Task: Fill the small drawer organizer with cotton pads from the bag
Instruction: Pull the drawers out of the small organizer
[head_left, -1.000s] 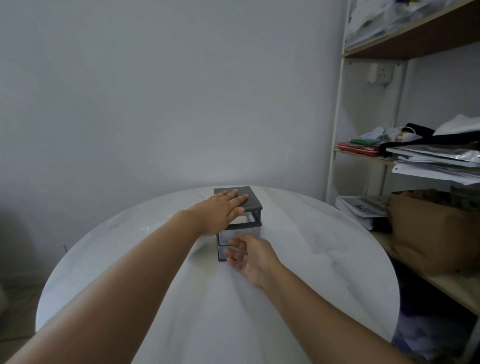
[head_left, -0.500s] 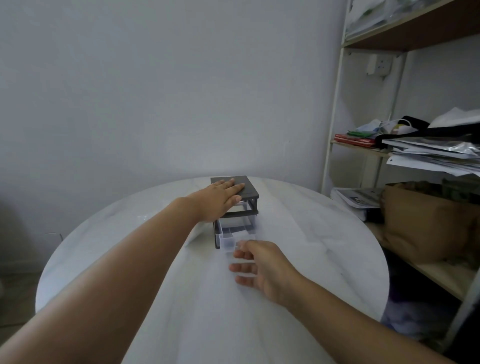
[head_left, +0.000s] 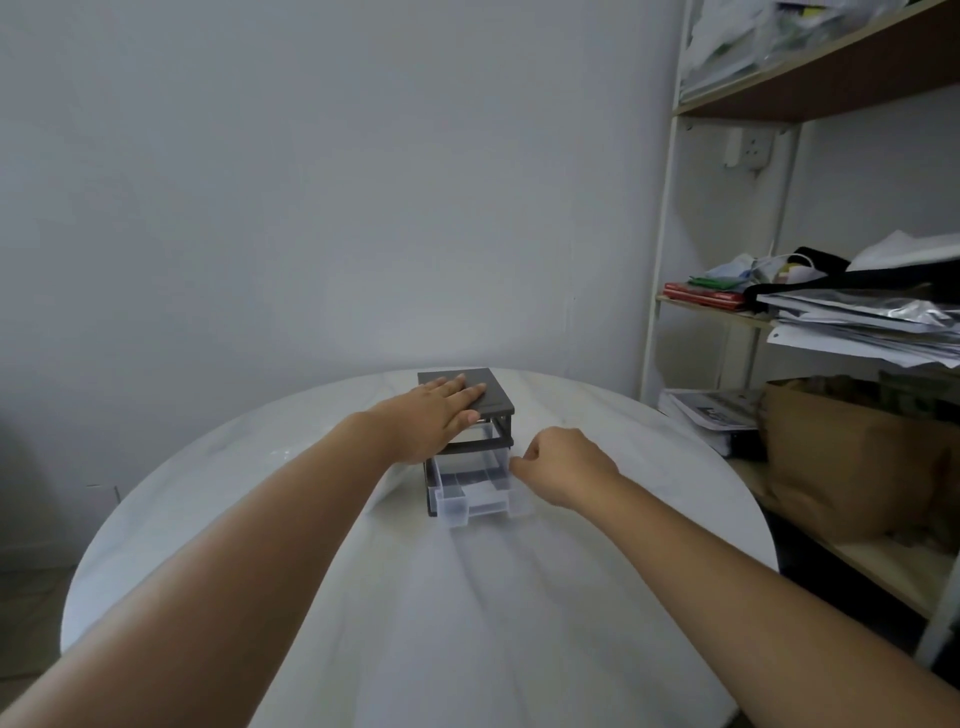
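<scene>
The small drawer organizer (head_left: 496, 396), a dark grey frame with clear plastic drawers, stands at the far middle of the round white table (head_left: 467, 623). Its lower drawer (head_left: 475, 499) is pulled out toward me, and a pale patch shows through its clear bottom. My left hand (head_left: 434, 418) lies flat on the organizer's top, fingers spread, holding nothing. My right hand (head_left: 563, 462) sits just right of the pulled-out drawer with its fingers curled in, fingertips at the drawer's right wall near the frame. No bag and no cotton pads are in view.
A white-framed shelf unit (head_left: 667, 218) stands to the right of the table, with stacked papers (head_left: 857, 325) and a brown paper bag (head_left: 841, 457) on it. A plain wall rises right behind the table's far edge.
The lower drawer has slid out of the organizer toward me. My right hand left the drawer's front, moved to its right side and curled its fingers. My left hand stayed flat on top.
</scene>
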